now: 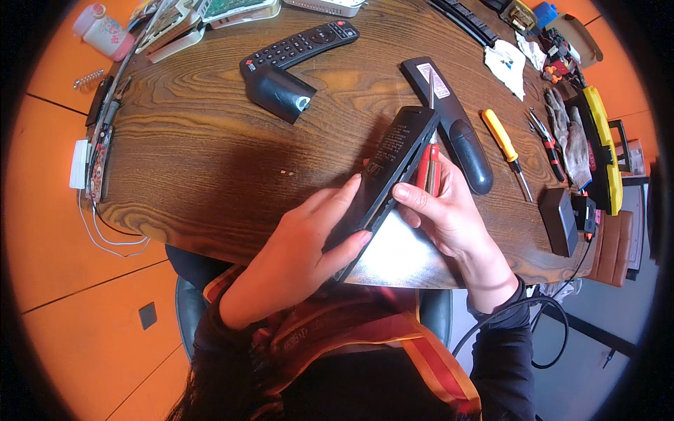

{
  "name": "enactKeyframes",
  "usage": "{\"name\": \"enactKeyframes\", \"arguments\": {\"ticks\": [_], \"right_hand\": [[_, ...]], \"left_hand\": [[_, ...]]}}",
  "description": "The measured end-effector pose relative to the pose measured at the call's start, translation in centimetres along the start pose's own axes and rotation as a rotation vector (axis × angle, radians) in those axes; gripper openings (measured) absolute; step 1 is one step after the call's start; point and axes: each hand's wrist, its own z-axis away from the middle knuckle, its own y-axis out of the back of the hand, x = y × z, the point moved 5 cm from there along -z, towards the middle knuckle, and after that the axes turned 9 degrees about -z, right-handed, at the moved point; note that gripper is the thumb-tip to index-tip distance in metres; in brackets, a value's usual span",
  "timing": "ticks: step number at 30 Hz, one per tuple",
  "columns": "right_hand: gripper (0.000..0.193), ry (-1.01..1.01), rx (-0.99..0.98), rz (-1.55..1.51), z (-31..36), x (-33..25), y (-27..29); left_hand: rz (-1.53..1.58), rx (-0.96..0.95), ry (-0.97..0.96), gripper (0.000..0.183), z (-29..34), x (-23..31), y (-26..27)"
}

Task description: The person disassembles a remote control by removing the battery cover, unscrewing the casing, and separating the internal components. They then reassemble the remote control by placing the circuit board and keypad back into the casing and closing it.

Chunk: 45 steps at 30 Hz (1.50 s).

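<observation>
A black remote control is held tilted above the near edge of the table, its printed back facing up and a gap running along its right seam. My left hand is closed around its left side and lower part. My right hand is closed on a red-handled screwdriver, whose metal shaft points away past the remote's far end. The right thumb presses on the remote's open seam. Whether the screwdriver touches the remote cannot be told.
Farther off lie a keypad remote, a black cover piece and another dark remote. On the right are a yellow screwdriver, pliers, gloves and a black box. A cable loops beside my right sleeve.
</observation>
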Motion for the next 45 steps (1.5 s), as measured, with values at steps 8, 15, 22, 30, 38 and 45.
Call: {"name": "enactKeyframes", "arguments": {"ticks": [8, 15, 22, 30, 38, 45], "right_hand": [[0.026, 0.207, 0.303, 0.392, 0.9, -3.4, 2.1], [0.037, 0.744, -0.053, 1.385, 0.9, -6.7, -1.1], [0.045, 0.818, -0.023, 1.67, 0.8, -7.6, -0.9], [0.046, 0.855, -0.032, 1.792, 0.4, -6.7, -1.6], [0.047, 1.009, -0.058, 2.02, 0.9, -6.5, -2.6], [0.045, 0.706, -0.008, 1.684, 0.6, -4.9, -2.6]], "left_hand": [[0.046, 0.161, 0.024, 0.048, 0.4, -1.6, 3.8], [-0.157, 0.117, 0.036, 0.044, 1.1, -2.3, 5.8], [-0.201, 0.184, 0.068, 0.037, 1.6, -2.8, 6.3], [-0.256, 0.124, 0.071, 0.037, 1.5, -2.8, 6.3], [-0.323, 0.127, 0.008, 0.039, 1.8, -2.6, 6.4], [-0.353, 0.171, 0.023, 0.04, 2.2, -2.6, 6.5]]}}
